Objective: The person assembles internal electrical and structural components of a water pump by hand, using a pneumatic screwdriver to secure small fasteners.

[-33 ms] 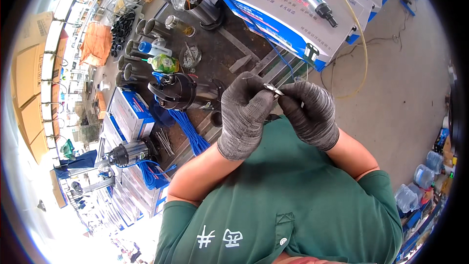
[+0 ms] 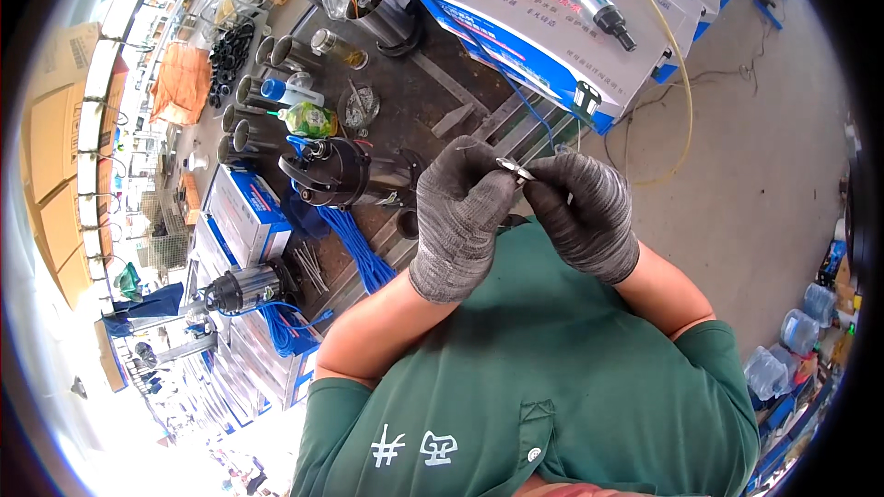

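Both my hands wear grey knit gloves and meet in front of my chest, above the near edge of the dark workbench [image 2: 405,110]. Between the fingertips of my left hand [image 2: 465,216] and my right hand [image 2: 589,212] is a small shiny metal part [image 2: 513,168]. Each hand pinches it from its own side; my fingers cover much of it, so its kind is unclear. Left of my left hand, a black and steel submersible pump [image 2: 341,175] lies on its side on the bench. A coil of blue cable [image 2: 359,248] runs down beside it.
Steel cylinders [image 2: 382,18], a green bottle [image 2: 308,120], a blue-capped bottle [image 2: 290,92] and a dish of small metal parts [image 2: 359,106] stand on the bench. Flat cartons [image 2: 543,28] bear another pump [image 2: 589,0]. A yellow hose [image 2: 683,101] hangs at the right. Another pump [image 2: 244,287] lies left.
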The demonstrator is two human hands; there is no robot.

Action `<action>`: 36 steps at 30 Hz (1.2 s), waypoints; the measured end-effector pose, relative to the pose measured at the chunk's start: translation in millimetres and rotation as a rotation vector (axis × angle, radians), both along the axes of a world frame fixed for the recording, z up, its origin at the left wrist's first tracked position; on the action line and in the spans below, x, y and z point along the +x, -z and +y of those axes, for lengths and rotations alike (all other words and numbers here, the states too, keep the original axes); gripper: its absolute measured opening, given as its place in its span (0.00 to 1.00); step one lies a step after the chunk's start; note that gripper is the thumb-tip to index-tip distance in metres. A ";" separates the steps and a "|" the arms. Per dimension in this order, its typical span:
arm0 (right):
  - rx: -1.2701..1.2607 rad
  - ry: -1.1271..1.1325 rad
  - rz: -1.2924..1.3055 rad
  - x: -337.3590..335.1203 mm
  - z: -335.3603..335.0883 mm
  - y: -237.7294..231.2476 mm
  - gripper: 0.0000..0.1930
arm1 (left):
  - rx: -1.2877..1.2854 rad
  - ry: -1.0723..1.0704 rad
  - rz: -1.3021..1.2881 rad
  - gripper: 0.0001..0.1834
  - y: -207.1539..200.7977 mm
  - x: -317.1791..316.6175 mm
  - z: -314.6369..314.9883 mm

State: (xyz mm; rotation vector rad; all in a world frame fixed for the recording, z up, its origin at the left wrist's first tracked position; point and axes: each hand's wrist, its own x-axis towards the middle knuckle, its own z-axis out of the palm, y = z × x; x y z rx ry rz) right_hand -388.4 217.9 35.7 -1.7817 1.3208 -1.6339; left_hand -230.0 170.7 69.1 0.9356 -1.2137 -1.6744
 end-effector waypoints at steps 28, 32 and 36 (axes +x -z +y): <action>0.651 -0.379 -0.922 -1.4 13.8 -9.3 0.13 | -0.105 0.029 -0.032 0.05 -8.4 14.0 -0.6; 0.672 -0.460 -1.110 -12.3 11.5 -5.4 0.14 | -0.115 0.024 0.396 0.07 -8.5 31.6 -29.8; 0.653 -0.551 -1.235 -13.6 12.3 -10.5 0.14 | -0.022 0.177 -0.101 0.09 -13.5 46.6 -40.9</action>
